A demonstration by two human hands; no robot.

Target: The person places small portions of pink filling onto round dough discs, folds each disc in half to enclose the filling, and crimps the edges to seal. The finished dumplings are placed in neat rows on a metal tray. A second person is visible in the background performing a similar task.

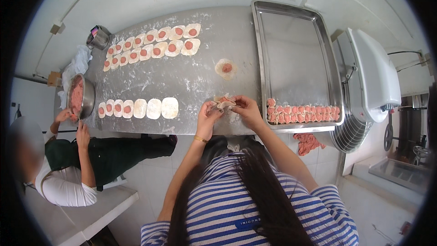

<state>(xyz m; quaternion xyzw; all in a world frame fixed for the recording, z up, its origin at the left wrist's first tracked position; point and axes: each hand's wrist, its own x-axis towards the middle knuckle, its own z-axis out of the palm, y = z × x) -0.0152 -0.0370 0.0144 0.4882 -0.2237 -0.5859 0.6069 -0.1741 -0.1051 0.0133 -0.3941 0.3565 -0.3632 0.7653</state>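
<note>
Above the table's near edge, a dumpling [224, 101] with pink meat filling is held between my two hands. My left hand [208, 115] grips its left side with closed fingers. The fingers of my right hand [248, 110] pinch the dough on the other side. Just beyond lies a single flat wrapper [226, 69] with a lump of meat on it. To my right, finished dumplings [300, 114] stand packed in rows along the near end of a metal tray [301, 8].
Filled wrappers [159, 52] lie in two rows at the far left of the floured table [191, 75]. A nearer row includes plain wrappers [154, 109]. At left, another person [68, 168] works by a metal bowl [89, 98] of meat. A white machine [371, 73] stands right of the tray.
</note>
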